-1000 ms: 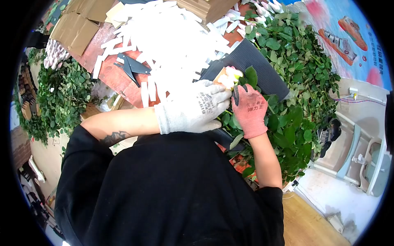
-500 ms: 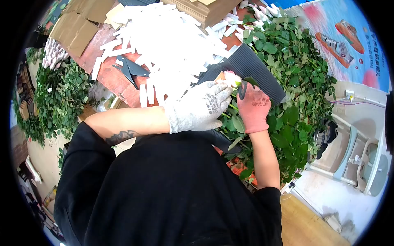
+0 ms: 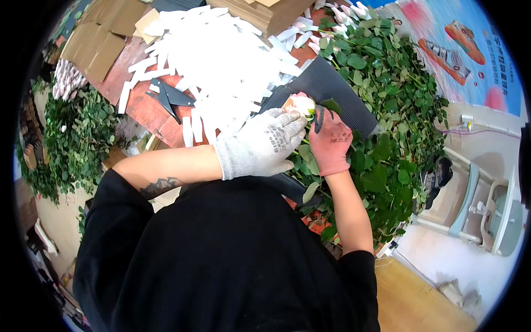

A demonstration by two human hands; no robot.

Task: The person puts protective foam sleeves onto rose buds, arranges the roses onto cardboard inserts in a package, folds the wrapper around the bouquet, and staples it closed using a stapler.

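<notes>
A pale pink and white rose (image 3: 301, 104) lies on a black ribbed sheet (image 3: 338, 95), its head pointing away from me. My left hand (image 3: 264, 144), in a grey-white knit glove, lies with its fingers stretched out and fingertips against the near left side of the bloom; the thumb stands apart. Just right of the flower head, my right hand (image 3: 332, 143) in a pinkish-red glove with dark fingertips is closed around the rose at its neck, by a green leaf. The gloves partly hide the stem. Leaves show between and below both hands.
White strips (image 3: 213, 66) are heaped on the red table (image 3: 119, 83), beside a black plier-like tool (image 3: 170, 98). Cardboard (image 3: 99, 44) lies back left. Leafy rose stems (image 3: 398, 105) pile up on the right; another bundle (image 3: 83, 133) stands left. A chair-like frame (image 3: 470, 199) is at far right.
The whole scene has shifted slightly left in view. Both hands stay at the rose; my right hand has come a little closer to the bloom.
</notes>
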